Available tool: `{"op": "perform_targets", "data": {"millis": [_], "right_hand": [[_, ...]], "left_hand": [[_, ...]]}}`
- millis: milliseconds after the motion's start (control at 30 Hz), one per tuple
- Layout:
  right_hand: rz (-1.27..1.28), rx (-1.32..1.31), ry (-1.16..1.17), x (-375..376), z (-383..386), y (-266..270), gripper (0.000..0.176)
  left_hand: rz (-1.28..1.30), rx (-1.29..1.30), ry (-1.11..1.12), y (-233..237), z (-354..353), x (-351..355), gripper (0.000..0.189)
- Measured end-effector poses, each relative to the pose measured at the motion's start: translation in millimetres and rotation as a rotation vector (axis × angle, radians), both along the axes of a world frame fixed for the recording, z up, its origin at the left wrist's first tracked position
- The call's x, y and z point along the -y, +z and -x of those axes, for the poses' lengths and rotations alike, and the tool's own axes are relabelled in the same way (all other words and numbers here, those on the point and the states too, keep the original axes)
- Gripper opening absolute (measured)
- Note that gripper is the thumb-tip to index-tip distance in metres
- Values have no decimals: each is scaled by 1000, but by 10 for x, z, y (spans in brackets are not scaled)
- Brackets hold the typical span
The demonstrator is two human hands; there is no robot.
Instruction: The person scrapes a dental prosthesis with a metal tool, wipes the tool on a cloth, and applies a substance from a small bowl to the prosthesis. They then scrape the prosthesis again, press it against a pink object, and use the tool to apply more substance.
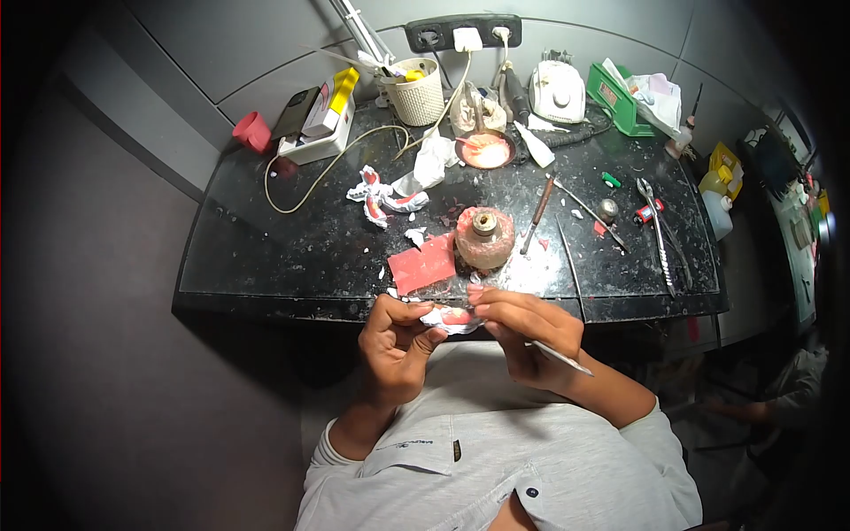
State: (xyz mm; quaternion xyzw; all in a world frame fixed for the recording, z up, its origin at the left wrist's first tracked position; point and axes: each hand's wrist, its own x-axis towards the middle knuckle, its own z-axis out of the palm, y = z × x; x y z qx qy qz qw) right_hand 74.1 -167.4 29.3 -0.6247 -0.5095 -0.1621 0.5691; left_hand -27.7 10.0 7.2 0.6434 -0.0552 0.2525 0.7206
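Pinched between the fingers and thumb of my left hand [400,347] is a small white piece with a pink middle [457,317], held just off the front edge of the table. My right hand [531,336] is closed on a thin metal tool [562,357], whose one end sticks out below the palm. The fingertips of my right hand are at the right side of the white piece; the tool's other end is hidden there. Just beyond the hands lie a pink sheet [422,265] and a round burner crusted with pink [484,239].
More white and pink pieces [376,196] lie behind the sheet. A pan of pink material [486,150] stands farther back. Right of the burner are a brown-handled tool [537,215], a thin rod [571,265] and pliers [657,234]. A cable [305,209] loops at left.
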Motion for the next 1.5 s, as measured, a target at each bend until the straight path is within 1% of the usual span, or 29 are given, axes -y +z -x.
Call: {"op": "perform_targets", "data": {"millis": [67, 167, 400, 467, 567, 633, 667, 700, 733, 767, 867, 900, 933, 967, 1000, 1033, 1100, 1167, 1200, 1233, 1300, 1333, 1367, 1433, 1500], "right_hand": [[-11, 3, 102, 13, 8, 35, 18], [20, 39, 144, 23, 0, 38, 16], [26, 33, 145, 16, 12, 20, 17], [6, 5, 132, 15, 17, -11, 21], [36, 16, 119, 19, 6, -24, 18], [48, 11, 78, 15, 0, -33, 18], [60, 7, 37, 13, -3, -37, 18], [59, 8, 38, 12, -11, -42, 18], [20, 2, -9, 18, -22, -48, 21], [-19, -2, -56, 27, -36, -47, 24], [-33, 1, 8, 32, -23, -137, 30], [-8, 15, 37, 60, -29, -151, 33], [104, 150, 37, 111, -57, -53, 40], [96, 86, 41, 71, -25, -132, 41], [104, 40, -6, 74, -8, -123, 40], [87, 43, -69, 45, -36, -130, 34], [68, -127, -106, 34, -32, -142, 27], [56, -152, -60, 100, -59, -63, 23], [42, -104, -74, 124, -80, -20, 23], [40, -124, -55, 167, -106, 38, 21], [46, -58, -127, 306, -223, 82, 20], [22, -10, -168, 364, -309, 162, 20], [9, 36, -258, 443, -387, 254, 19], [-3, 169, -460, 581, -570, 418, 16], [0, 45, -610, 744, -803, 346, 14]], "left_hand": [[7, 0, -11, 9, -15, 8, 23], [7, 5, -20, 34, -10, 13, 23], [-14, 11, -11, 41, -5, 10, 24], [-27, 6, -10, 39, -2, 9, 24], [-26, 4, 1, 10, -7, 13, 25], [-254, 51, 102, -37, -14, 24, 24], [-255, 51, 103, -44, -20, 28, 24], [-312, 59, 110, -47, -29, 29, 23], [-368, 67, 117, -51, -36, 29, 22], [-369, 70, 120, -63, -38, 28, 22], [-309, -6, 74, -66, -47, 19, 24], [-250, -36, 29, -59, -36, 21, 27], [-151, -58, 6, -53, -30, 38, 28], [-49, -81, -34, -54, -26, 74, 29], [-25, -86, -30, -64, -29, 79, 26], [-4, -86, -30, -68, -52, 74, 24], [-2, -85, -21, -12, -40, 97, 23], [-14, -87, -6, -67, -18, 30, 23], [34, -84, 3, -49, -42, 35, 21], [49, -13, 27, -54, -100, 17, 21], [28, 110, 113, -124, -213, -176, 22], [5, 112, 155, -91, -261, -309, 21], [31, 3, 207, -44, -245, -452, 18], [239, 141, 251, 193, -431, -496, 22], [256, 133, 277, 71, -604, -800, 28]]}}
